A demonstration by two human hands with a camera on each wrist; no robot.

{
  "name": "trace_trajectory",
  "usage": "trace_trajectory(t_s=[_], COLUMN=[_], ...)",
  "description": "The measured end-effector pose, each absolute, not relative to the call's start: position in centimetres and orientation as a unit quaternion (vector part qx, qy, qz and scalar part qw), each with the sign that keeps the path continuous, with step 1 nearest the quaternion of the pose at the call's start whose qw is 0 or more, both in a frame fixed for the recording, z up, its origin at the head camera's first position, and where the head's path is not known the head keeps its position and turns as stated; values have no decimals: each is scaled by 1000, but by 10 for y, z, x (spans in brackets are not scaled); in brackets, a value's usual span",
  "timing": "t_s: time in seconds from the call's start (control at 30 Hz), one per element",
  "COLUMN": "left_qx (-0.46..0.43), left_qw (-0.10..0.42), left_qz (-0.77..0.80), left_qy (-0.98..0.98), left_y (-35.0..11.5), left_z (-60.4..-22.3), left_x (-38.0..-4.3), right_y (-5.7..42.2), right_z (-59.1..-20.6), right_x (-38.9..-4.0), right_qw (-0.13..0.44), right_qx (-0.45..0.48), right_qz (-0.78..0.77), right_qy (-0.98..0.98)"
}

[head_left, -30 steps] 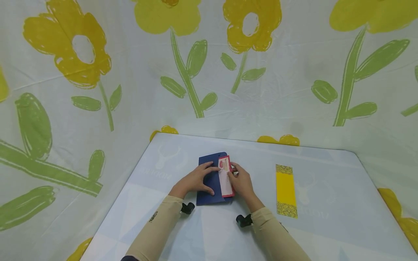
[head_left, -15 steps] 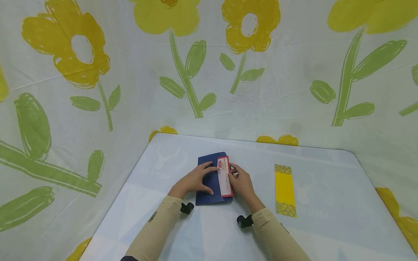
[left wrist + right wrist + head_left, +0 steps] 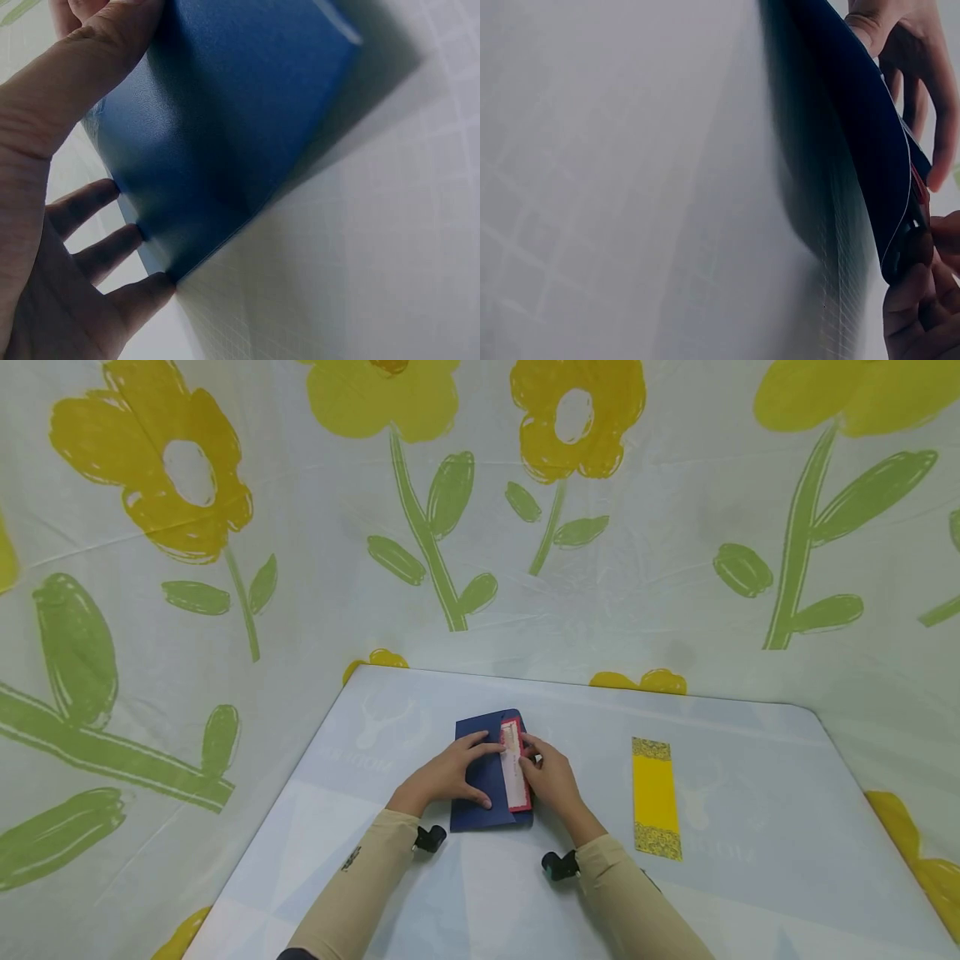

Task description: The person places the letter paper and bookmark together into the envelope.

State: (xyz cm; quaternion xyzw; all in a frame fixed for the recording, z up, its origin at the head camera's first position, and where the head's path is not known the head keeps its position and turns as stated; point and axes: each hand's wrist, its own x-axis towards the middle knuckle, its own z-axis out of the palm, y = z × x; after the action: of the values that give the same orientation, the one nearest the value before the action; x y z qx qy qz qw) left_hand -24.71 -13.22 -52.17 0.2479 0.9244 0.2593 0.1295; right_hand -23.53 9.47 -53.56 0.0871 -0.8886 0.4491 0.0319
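Note:
A dark blue paper envelope [image 3: 480,806] is held a little above the table in the head view, its opening facing right. My left hand [image 3: 450,770] grips it, thumb on the near face and fingertips [image 3: 154,289] at its left edge in the left wrist view. From the opening sticks a card with a red border and a pale, printed face [image 3: 514,777]. My right hand [image 3: 553,779] pinches the card's right edge between thumb and fingers. Seen from the right wrist, the envelope [image 3: 862,127] bows, with right-hand fingers [image 3: 907,300] at its mouth. The card's left part is hidden inside.
A yellow strip with patterned gold ends [image 3: 656,797] lies on the pale table [image 3: 757,827] to the right of my hands. A flower-printed curtain [image 3: 667,552] rises behind the table and along its sides.
The card has slid slightly left into the envelope, so less of its width shows. My right hand has moved left with it. The left hand and the yellow strip stay put.

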Motion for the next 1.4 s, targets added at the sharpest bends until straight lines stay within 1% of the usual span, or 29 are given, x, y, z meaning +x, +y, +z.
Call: trace_trajectory(t_s=[0.3,0.73,1.03,1.4], left_qx=[253,257,252,268], left_qw=[125,132,134,123], left_qz=[258,262,260,255], left_qy=[924,921,922,921], left_y=[-133,-134,-133,-134], left_z=[-523,-523,-519,-522], left_x=[-248,-248,-247,-248], right_y=[91,88,85,84], right_z=[-535,-532,-533,-535], right_x=[-237,-241,-247,-247], right_qw=[4,-52,-61,-84], right_qx=[106,112,119,135], right_qz=[437,431,422,442], right_qy=[-893,-894,-897,-883])
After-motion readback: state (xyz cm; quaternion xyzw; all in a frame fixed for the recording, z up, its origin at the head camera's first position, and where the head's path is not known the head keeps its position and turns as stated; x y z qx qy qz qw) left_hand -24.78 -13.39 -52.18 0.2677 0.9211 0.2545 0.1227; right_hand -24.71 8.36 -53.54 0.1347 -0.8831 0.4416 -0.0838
